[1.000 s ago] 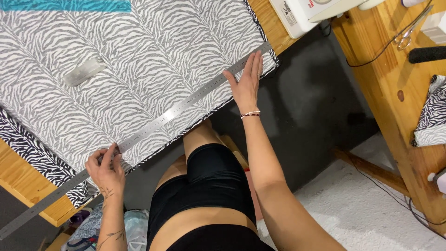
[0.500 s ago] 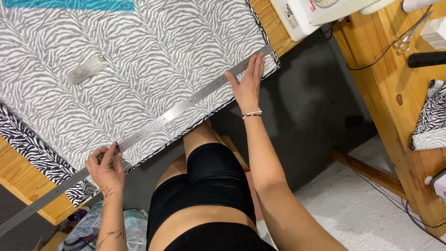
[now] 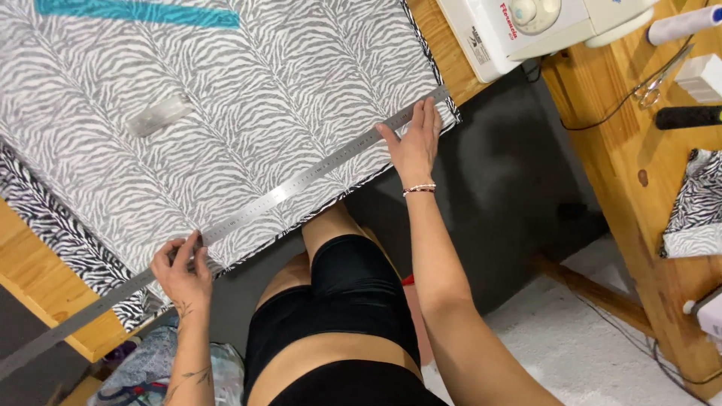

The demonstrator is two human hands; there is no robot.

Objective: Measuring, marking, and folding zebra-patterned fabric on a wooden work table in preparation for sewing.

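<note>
Head view, looking down. A long steel ruler [image 3: 301, 184] lies diagonally along the near edge of a zebra-print fabric [image 3: 248, 98] spread flat on a wooden table [image 3: 30, 263]; the ruler's lower-left end runs past the cloth and is cut off at the frame edge, and its graduations are too fine to read. The left hand [image 3: 183, 269] presses on the ruler near the fabric's lower corner, fingers bent and close together on the metal, hiding that stretch of the strip. The right hand [image 3: 414, 146] lies flat, fingers extended and slightly spread, on the ruler's upper end by the fabric's right corner; a beaded bracelet [image 3: 419, 189] circles the wrist. A darker, bolder zebra-print layer [image 3: 60, 233] shows under the pale top layer at the left edge. A turquoise strip [image 3: 139, 11] is cropped by the top edge. A small translucent rectangular object [image 3: 158, 115] rests on the fabric, its kind unclear. The white sewing machine [image 3: 526, 30] is only partly in frame. Scissors [image 3: 654, 83] lie on the wooden bench at right.
</note>
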